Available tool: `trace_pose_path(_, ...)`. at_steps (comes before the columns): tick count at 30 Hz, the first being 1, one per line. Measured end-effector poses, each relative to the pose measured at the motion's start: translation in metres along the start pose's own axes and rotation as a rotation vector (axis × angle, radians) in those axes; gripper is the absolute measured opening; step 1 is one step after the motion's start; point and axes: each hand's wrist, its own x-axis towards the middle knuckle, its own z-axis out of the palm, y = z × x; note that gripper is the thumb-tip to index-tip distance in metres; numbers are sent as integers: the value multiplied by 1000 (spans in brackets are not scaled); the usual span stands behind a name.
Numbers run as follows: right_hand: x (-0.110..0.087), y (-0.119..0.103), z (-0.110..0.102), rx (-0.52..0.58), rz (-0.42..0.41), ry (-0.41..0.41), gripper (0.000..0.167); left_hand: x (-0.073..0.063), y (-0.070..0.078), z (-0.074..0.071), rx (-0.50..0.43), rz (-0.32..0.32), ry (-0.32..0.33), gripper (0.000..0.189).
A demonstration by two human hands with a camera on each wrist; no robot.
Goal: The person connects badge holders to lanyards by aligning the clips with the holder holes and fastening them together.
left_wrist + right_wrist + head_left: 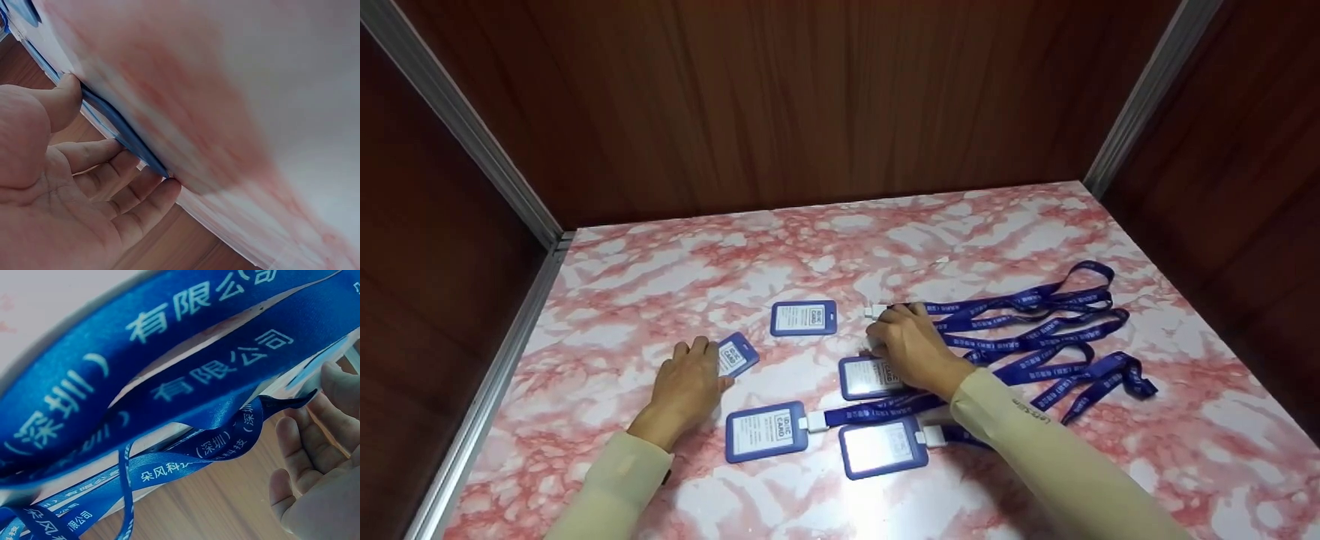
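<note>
My left hand (684, 386) holds a blue ID card holder (739, 355) by its edges at the left, thumb on one side and fingers on the other. In the left wrist view the blue holder (126, 132) shows edge-on, close to the marbled tabletop. Farther right, my right hand (915, 346) pinches a blue lanyard (945, 307) near its white clip (876, 310). White lettering runs along the lanyard straps (219, 371) in the right wrist view. Under that hand lies another card holder (861, 377), partly covered by it.
One loose card holder (803, 318) lies at the back middle. Nearer the front, two holders, a left one (767, 433) and a right one (883, 450), are joined to lanyards. Several lanyards (1050, 367) spread over the right side. Wooden panels (840, 105) border the table.
</note>
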Motion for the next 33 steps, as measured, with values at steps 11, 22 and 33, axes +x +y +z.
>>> trace_pose_path(11,1,0,0,1,-5,9,16,1,5,1,-3,43,-4,60)
trace_pose_path(22,2,-2,-2,0,-5,7,16,-1,13,0,-20,36,-71,64)
trace_pose_path(33,4,-4,-1,-22,-24,13,17,-1,14,3,-31,68,-67,65)
